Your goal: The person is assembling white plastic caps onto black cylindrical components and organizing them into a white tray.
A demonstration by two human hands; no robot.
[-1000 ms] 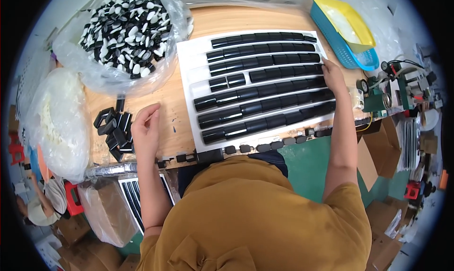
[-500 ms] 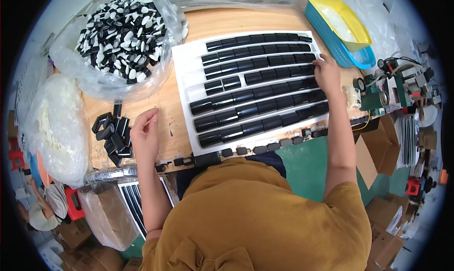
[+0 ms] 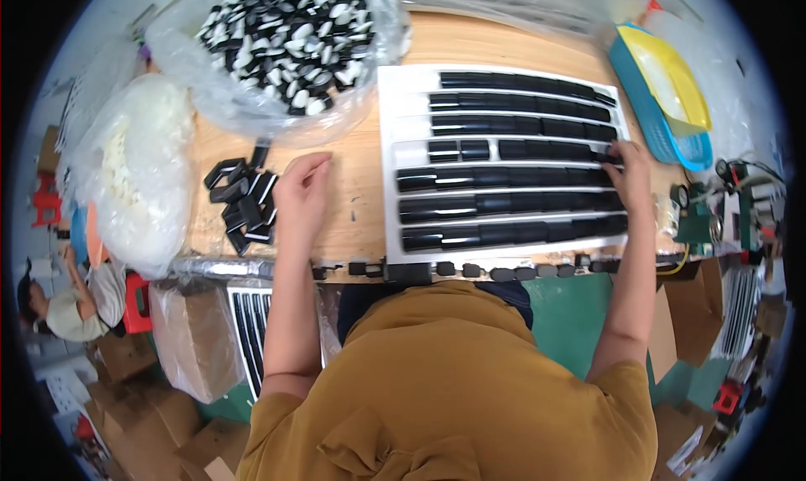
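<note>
A white tray (image 3: 388, 103) holds rows of glossy black curved pieces (image 3: 537, 179). My right hand (image 3: 631, 177) is at the tray's right edge, thumb and fingers closed on the black end piece (image 3: 603, 157) of the fourth row from the far side. That row has a narrow gap toward its left end. Left of the tray, my left hand (image 3: 302, 194) hovers over the wooden table (image 3: 348, 216), its fingers curled and pressed together; whether anything is in them is hidden. Close beside it lies a pile of loose black pieces (image 3: 243, 200).
A clear plastic bag (image 3: 252, 116) of black and white pieces stands at the far left, beside another bag (image 3: 138, 179) of pale pieces. Blue and yellow baskets (image 3: 646, 86) sit far right, near a green device (image 3: 701, 227). Small black parts (image 3: 512, 273) line the front edge.
The whole view has swung, so the table sits further right in the picture. My right hand has come slightly nearer along the tray's right edge, onto the fourth row's end.
</note>
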